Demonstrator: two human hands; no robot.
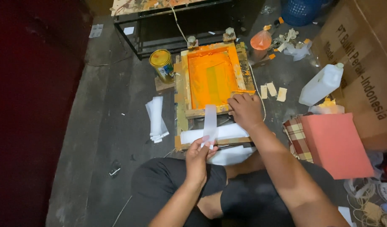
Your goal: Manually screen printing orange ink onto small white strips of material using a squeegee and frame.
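On the dark concrete floor (96, 138), in front of a seated person's crossed legs in black trousers (168, 180), stands a wooden-framed printing screen coated in bright orange ink (210, 75), its near edge lifted above a wooden base board (180, 122). Near the middle of the view, the left hand (197, 157) pinches the near end of a narrow translucent white plastic strip (210, 120) between thumb and fingertips, so that the strip stands up and reaches toward the near rail of the screen. Just to the right, the right hand (245, 110) rests on that near rail at its right corner, fingers curled over the wood and gripping it. Under the raised frame lies a flat white sheet (214, 133), with another white sheet (231, 154) nearer, touching the knees. To the left of the frame, a loose stack of similar white strips (156, 120) lies on the floor, and farther off a gold-coloured metal tin (162, 65) stands beside the frame's far left corner. To the right sit a white plastic jug (321, 84), a pink flat board (338, 145) over a checked cloth (295, 136), and a large brown cardboard box (366, 63) at the far right.
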